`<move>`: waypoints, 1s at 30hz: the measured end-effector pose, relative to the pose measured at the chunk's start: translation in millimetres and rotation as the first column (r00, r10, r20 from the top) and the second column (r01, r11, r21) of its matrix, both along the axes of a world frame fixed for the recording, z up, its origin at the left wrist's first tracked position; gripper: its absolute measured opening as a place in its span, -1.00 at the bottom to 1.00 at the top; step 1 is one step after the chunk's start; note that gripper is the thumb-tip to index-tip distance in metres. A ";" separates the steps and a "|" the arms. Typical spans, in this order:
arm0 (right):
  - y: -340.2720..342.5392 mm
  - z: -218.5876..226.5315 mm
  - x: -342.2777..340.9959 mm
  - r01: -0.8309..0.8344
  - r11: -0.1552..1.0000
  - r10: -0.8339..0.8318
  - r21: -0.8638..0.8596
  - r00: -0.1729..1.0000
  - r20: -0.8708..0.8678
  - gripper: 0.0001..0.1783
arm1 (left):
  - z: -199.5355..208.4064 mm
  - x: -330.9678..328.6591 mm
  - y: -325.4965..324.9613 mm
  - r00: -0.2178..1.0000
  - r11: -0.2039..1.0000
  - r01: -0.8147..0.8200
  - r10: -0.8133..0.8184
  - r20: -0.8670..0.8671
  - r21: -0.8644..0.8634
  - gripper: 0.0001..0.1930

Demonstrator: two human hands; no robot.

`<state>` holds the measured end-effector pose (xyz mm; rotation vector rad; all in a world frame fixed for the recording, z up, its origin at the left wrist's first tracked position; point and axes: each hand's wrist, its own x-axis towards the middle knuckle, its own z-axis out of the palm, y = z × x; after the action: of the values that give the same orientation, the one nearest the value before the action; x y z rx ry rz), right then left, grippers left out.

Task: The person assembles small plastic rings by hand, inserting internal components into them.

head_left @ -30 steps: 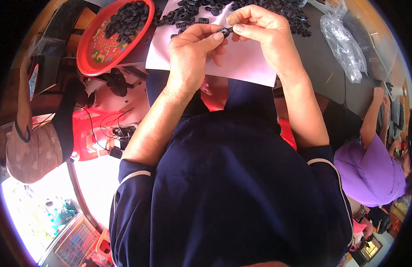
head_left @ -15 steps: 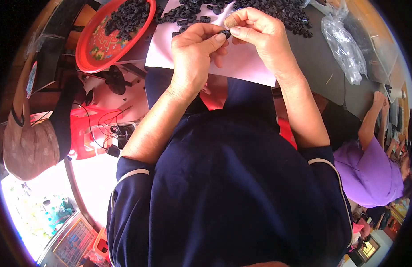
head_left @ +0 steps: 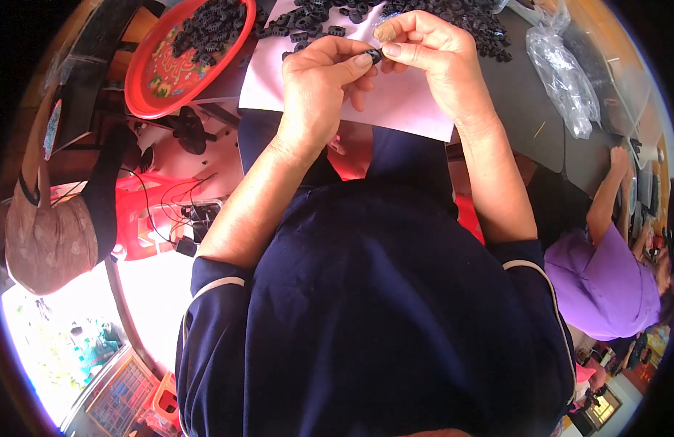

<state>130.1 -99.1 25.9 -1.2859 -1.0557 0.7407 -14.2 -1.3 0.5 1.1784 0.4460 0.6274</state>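
Note:
Between my two hands is a small black plastic part, mostly covered by fingertips. My left hand pinches it with thumb and index finger. From the other side, my right hand has its thumb and index finger closed at the part's right end; whether it grips the part or something tiny there I cannot make out. A tan cover wraps the tip of one right finger. Beneath both hands lies a pale pink sheet. Just beyond them, many similar black parts are heaped on the sheet and table.
A red oval tray with more black parts stands at the left. At the right, a clear plastic bag lies on the dark table. Another person in a purple top sits farther right. A brown bag hangs at the left.
Both hands have shifted very slightly to the right with the black part. The right fingertips have turned a little around its end.

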 end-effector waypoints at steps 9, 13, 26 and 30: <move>-0.1 0.0 -10.7 0.138 0.990 -0.140 0.028 0.946 0.291 -0.84 | -1.1 5.4 -8.4 0.994 0.991 -0.083 0.090 -0.060 0.109 -0.87; -4.8 0.0 -16.1 0.204 0.977 -0.209 0.055 0.897 0.389 -0.81 | -2.2 6.9 -9.8 0.992 0.988 -0.107 0.114 -0.057 0.112 -0.89; -3.5 -2.2 -20.2 0.261 0.959 -0.280 0.109 0.826 0.488 -0.79 | -8.7 10.5 -16.8 0.980 0.941 -0.144 0.178 -0.086 0.306 -0.89; -2.1 -6.3 -14.6 0.254 0.958 -0.284 0.133 0.789 0.544 -0.75 | -11.3 12.7 -17.0 0.974 0.905 -0.150 0.205 -0.099 0.399 -0.90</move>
<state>115.5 -101.2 19.6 -1.6155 -1.3043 0.1008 -1.5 -18.3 -10.8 1.5807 0.5688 0.8207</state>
